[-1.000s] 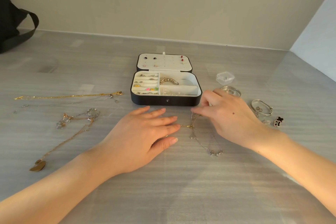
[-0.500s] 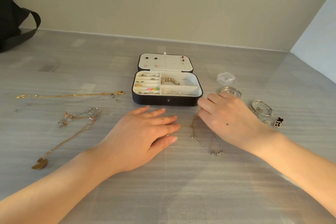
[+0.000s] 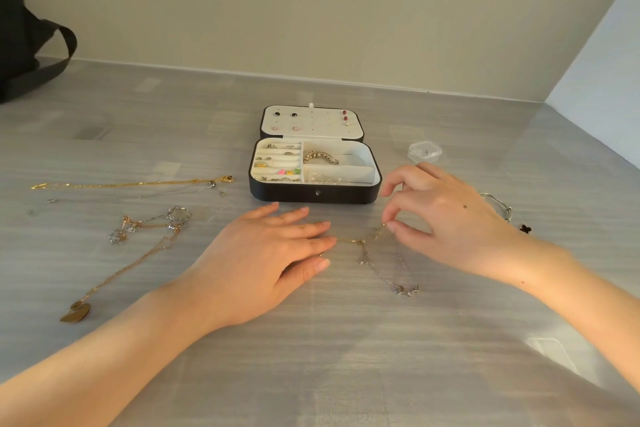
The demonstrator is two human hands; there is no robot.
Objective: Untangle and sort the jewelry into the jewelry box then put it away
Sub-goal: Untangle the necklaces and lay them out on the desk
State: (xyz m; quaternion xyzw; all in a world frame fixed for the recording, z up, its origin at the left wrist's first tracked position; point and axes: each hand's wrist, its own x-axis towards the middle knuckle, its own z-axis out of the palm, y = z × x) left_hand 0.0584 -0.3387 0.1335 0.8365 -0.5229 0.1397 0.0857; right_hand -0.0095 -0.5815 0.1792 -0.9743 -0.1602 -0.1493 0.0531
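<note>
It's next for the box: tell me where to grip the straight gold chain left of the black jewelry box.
Likely best: pinch the straight gold chain at its clasp end, from above: it lies flat, and that thicker end sits nearest the black jewelry box.

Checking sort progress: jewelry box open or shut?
Open: the jewelry box has its lid folded back flat, leaving the compartments exposed.

Grey tabletop (image 3: 346, 374), beige wall (image 3: 311, 10)
</note>
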